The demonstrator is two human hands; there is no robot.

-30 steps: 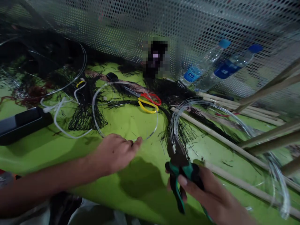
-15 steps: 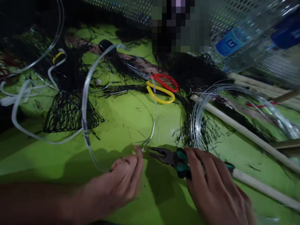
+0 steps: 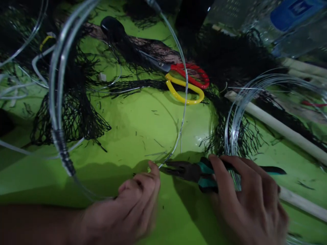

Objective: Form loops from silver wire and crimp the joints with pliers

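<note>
My left hand (image 3: 130,200) is closed, pinching a looped length of wire (image 3: 187,78) that arcs up and back down to the fingertips. The thicker left side of this loop is bound with dark wrapping (image 3: 62,153). My right hand (image 3: 247,200) grips pliers (image 3: 190,172) with green and black handles. Their jaws point left and lie right by the wire end at my left index finger; whether they pinch it I cannot tell. Beyond the hands lie scissors (image 3: 185,98) with one red and one yellow handle, their blades partly under black netting (image 3: 74,119).
A coil of clear wire (image 3: 233,126) lies beside my right hand, partly under it. Pale sticks (image 3: 278,122) stretch along the right. Plastic bottles (image 3: 293,20) lie at the back right. Dark scraps dot the green surface (image 3: 138,126).
The pliers' jaws have come closer to the wire end at my left fingers, and their opening looks narrower. The view has shifted nearer, with the wire loop appearing larger.
</note>
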